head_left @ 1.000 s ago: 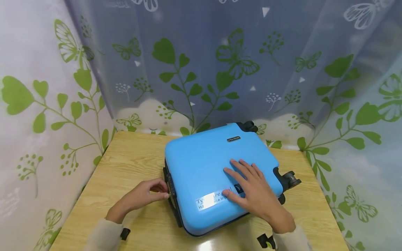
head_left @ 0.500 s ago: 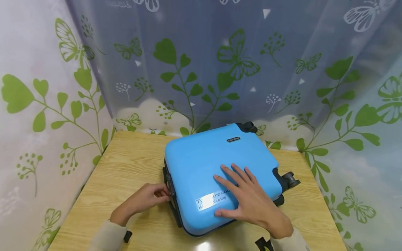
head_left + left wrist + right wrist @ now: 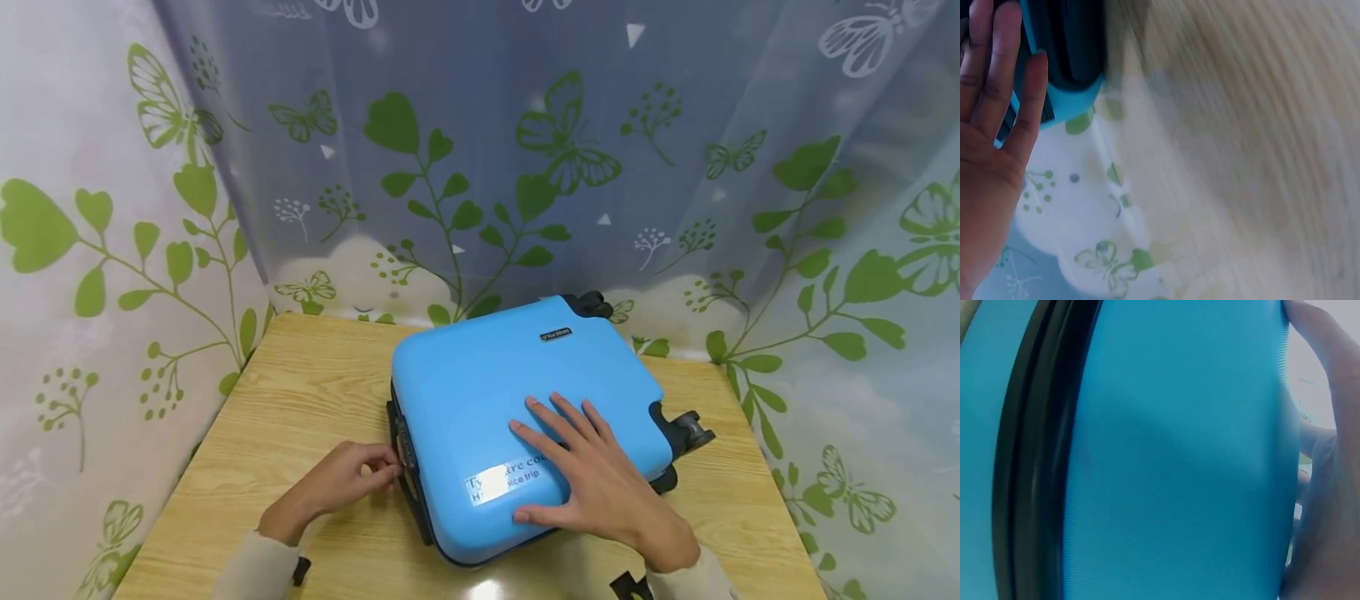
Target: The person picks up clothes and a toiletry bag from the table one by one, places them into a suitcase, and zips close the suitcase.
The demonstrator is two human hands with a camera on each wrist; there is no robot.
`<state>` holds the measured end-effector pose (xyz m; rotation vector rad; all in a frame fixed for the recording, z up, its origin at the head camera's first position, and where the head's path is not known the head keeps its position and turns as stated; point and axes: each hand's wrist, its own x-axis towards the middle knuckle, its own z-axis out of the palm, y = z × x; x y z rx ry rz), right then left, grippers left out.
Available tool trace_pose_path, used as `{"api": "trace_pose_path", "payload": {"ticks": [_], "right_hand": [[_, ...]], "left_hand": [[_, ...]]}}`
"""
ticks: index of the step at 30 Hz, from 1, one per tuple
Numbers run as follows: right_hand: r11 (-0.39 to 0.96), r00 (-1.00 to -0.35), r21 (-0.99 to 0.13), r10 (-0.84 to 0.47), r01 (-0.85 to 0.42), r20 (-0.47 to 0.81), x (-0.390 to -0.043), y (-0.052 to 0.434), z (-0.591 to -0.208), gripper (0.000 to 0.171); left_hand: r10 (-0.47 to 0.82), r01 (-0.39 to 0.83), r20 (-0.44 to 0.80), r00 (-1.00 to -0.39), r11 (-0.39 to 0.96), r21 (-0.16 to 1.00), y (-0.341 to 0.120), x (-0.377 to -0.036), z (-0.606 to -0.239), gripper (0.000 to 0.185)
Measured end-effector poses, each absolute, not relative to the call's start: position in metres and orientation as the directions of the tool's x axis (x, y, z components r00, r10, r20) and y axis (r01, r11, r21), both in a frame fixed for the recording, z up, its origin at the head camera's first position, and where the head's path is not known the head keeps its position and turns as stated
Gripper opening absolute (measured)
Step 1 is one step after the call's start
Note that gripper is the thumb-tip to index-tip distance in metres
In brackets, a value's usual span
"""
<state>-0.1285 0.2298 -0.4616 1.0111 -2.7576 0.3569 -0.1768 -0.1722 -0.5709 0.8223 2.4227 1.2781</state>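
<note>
A light-blue hard-shell suitcase (image 3: pixel 480 392) lies flat on the wooden table, its wheels pointing right. At its left side, the left hand (image 3: pixel 341 479) has its fingertips right at the dark combination lock (image 3: pixel 406 442), close above the black side handle (image 3: pixel 417 508). The left wrist view shows this hand's fingers (image 3: pixel 1030 94) reaching fairly straight along the dark fittings; its thumb is hidden there. With fingers spread, the right hand (image 3: pixel 600 492) rests on the lid and partly covers the printed lettering (image 3: pixel 510 479). In the right wrist view, the black seam band (image 3: pixel 1041 450) runs along the case's side.
Black wheels (image 3: pixel 692 432) stick out at the suitcase's right end. Patterned curtains (image 3: pixel 480 167) with green leaves and butterflies enclose the wooden table (image 3: pixel 300 392) at the back and sides. Small black pieces (image 3: pixel 630 586) show beside the sleeves.
The right hand has slid left and toward the person across the lid, fingers spreading. The left hand's fingers have shifted slightly at the lock. The suitcase has stayed in place.
</note>
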Motion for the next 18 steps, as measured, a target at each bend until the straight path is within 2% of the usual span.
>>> {"api": "trace_pose_path", "payload": {"ticks": [4,10,14,18], "right_hand": [[0.737,-0.744,-0.150,-0.610,-0.659,0.275,-0.128,0.230,-0.466,0.097],[0.738,-0.738,-0.136,-0.607,-0.661,0.296,-0.128,0.229,-0.471,0.096],[0.739,-0.739,-0.136,-0.606,-0.660,0.294,-0.128,0.229,-0.472,0.096],[0.740,-0.741,-0.138,-0.604,-0.658,0.293,-0.127,0.230,-0.470,0.095]], "left_hand": [[0.586,0.428,0.077,-0.806,0.489,0.761,-0.177,-0.182,-0.569,0.017],[0.493,0.528,0.231,-0.839,0.637,0.562,-0.181,-0.192,-0.570,0.009],[0.432,0.554,0.351,-0.831,0.705,0.444,-0.178,-0.199,-0.575,0.005],[0.387,0.551,0.431,-0.815,0.747,0.372,-0.175,-0.203,-0.579,0.004]]}}
